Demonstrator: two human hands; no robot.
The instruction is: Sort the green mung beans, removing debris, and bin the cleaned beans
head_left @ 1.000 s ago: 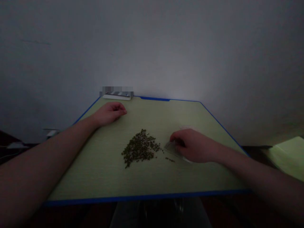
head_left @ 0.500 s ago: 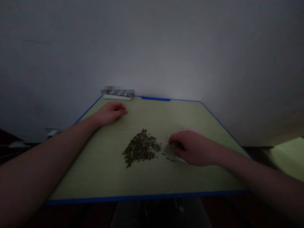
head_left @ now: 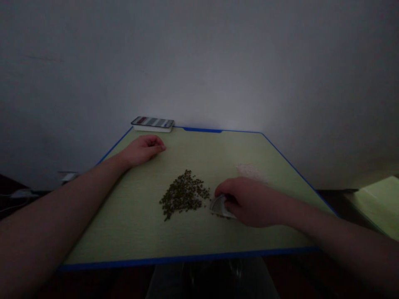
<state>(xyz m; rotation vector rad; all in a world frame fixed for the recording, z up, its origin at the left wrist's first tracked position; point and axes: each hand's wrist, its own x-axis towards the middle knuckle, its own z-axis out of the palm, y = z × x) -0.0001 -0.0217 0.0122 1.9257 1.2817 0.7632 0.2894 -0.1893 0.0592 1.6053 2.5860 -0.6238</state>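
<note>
My right hand grips a clear plastic protractor between thumb and fingers, its curved edge tilted on the table. Part of the protractor is hidden behind the fingers. A few small dark beans lie along its lower edge. Just left of it spreads a loose pile of small green-brown beans. Behind my right hand is a pale patch of fine grains, perhaps rice, partly covered by the hand. My left hand rests on the table beyond the pile, fingers curled in toward the thumb, with nothing seen in them.
The pale table has a blue rim. At its far left corner a phone lies on a white box, close to the wall. A blue strip sits on the far edge. Another pale surface stands at the right.
My right hand has moved left and toward me with the protractor, over the few stray beans. More of the pale grains now shows. My left hand has stayed in place.
</note>
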